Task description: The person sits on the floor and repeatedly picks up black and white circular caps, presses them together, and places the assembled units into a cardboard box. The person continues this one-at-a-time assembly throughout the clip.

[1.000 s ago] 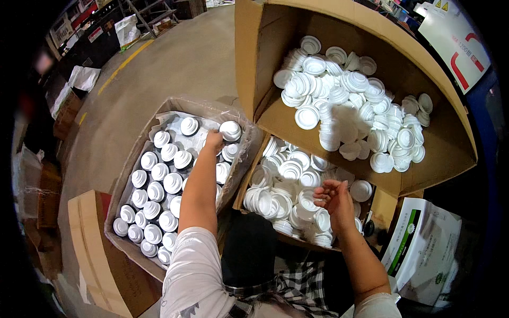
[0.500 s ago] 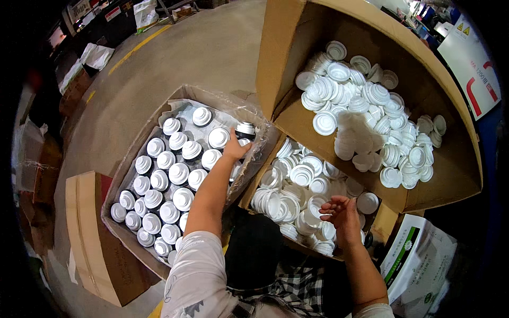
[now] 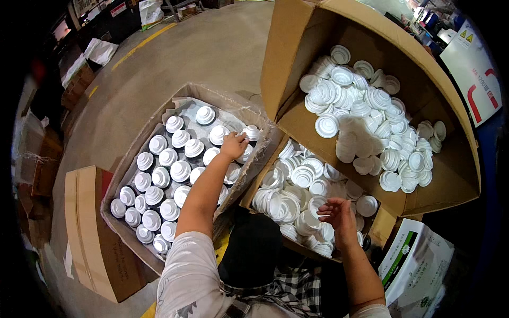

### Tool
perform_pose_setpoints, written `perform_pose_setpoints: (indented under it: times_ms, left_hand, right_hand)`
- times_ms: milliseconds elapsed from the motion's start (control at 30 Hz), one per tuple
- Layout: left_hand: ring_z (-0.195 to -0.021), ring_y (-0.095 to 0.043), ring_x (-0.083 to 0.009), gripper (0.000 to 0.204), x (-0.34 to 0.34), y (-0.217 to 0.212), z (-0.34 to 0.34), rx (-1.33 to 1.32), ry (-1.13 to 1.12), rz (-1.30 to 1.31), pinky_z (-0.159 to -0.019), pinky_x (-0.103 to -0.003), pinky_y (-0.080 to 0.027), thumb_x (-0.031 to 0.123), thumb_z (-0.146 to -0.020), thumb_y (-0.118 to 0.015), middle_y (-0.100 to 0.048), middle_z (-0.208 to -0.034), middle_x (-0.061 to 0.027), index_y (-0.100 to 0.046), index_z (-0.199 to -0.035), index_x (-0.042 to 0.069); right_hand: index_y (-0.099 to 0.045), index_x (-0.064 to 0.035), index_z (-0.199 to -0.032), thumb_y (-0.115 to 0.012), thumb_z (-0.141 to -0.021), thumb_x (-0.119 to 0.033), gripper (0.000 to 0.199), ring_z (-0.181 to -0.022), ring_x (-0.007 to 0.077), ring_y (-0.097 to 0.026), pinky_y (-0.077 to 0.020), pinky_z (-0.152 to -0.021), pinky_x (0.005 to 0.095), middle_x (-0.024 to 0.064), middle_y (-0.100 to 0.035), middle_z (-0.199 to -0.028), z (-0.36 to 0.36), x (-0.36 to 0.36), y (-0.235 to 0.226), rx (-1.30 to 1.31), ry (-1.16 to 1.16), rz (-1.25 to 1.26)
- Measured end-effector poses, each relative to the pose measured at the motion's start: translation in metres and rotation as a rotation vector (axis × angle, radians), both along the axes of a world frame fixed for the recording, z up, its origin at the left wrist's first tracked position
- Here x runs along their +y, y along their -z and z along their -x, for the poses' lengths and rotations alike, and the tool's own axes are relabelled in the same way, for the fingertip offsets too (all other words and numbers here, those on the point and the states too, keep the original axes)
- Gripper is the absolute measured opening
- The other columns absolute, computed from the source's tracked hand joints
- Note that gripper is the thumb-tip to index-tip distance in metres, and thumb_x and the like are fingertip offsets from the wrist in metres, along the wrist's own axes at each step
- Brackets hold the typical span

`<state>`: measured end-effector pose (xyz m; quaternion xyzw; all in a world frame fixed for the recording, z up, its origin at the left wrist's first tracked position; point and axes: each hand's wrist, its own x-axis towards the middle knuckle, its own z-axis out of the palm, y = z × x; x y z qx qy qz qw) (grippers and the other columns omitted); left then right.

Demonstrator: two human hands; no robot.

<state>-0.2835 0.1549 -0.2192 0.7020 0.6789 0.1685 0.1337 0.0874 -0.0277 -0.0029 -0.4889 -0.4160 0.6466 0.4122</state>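
While both arms are stretched out from the lower edge, the scene is laid out as follows.

Left box: a plastic-lined carton [image 3: 139,150] on the floor, filled with rows of upright white-capped cans [image 3: 180,170]; the far right corner is only partly filled.

Left hand: the left hand [image 3: 233,145] is laid on the cans at the far right of the carton; its grip is closed around one can top [image 3: 245,152], beside another can [image 3: 251,132] at the corner.

Middle box: a low carton [image 3: 253,186] just right of the first is heaped with loose white caps [image 3: 302,176].

Right hand: the right hand [image 3: 337,214] is held over the near side of that heap; its grip is loosely open, fingers curled, and whether a cap is held cannot be told.

Tilted box: a large carton [image 3: 297,114] tipped on its side behind the middle one, with more white caps [image 3: 371,122] spilled along its lower wall.

Change from earlier: the left hand was stretched further toward the far corner of the cans and has been drawn slightly back; the right hand has been kept over the caps, now lifted a little and more spread.

Other: a flat carton [image 3: 90,233] at the left, a printed bag [image 3: 419,270] at the right.
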Motion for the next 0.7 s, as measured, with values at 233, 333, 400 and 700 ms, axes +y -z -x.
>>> perform_pose_setpoints:
  times_ms: [233,333,400,700]
  left_hand:
    - [-0.119,-0.044,-0.0402,0.058,-0.001,-0.008,-0.011,-0.201,-0.014,0.161,-0.099,-0.043,-0.037,0.037,-0.087,-0.054,-0.039,-0.137,-0.0212,-0.036,-0.137,0.013]
    - [-0.122,-0.042,-0.0379,0.042,-0.008,-0.022,-0.011,0.092,0.03,-0.073,-0.099,-0.044,-0.037,0.034,-0.085,-0.056,-0.047,-0.131,-0.0171,-0.055,-0.121,0.012]
    - [-0.118,-0.045,-0.0391,0.031,-0.012,-0.028,-0.014,0.139,0.131,-0.134,-0.097,-0.045,-0.038,0.033,-0.085,-0.056,-0.052,-0.127,-0.015,-0.066,-0.107,0.013]
    - [-0.098,-0.058,-0.0358,0.031,-0.005,-0.03,0.014,-0.462,-0.09,-0.156,-0.085,-0.04,-0.045,0.025,-0.086,-0.054,-0.063,-0.103,-0.0172,-0.063,-0.108,0.006]
  right_hand:
    - [-0.049,-0.0021,-0.111,-0.031,-0.094,-0.054,0.057,-0.09,0.0196,-0.059,-0.0463,-0.078,0.0316,0.0119,-0.06,-0.098,0.0,0.001,0.002,-0.027,-0.035,-0.022]
    - [-0.049,-0.002,-0.112,-0.032,-0.094,-0.054,0.057,-0.091,0.0193,-0.059,-0.0461,-0.078,0.0316,0.0119,-0.06,-0.099,-0.002,0.0,0.002,-0.064,-0.053,-0.059]
    - [-0.049,-0.0022,-0.112,-0.032,-0.094,-0.053,0.057,-0.091,0.0189,-0.059,-0.0459,-0.079,0.0312,0.0114,-0.06,-0.099,-0.003,-0.001,0.002,-0.08,-0.058,-0.077]
    - [-0.049,-0.0028,-0.112,-0.032,-0.095,-0.053,0.055,-0.091,0.0172,-0.058,-0.0447,-0.08,0.0295,0.0096,-0.06,-0.099,-0.008,-0.002,-0.004,-0.108,-0.09,-0.135]
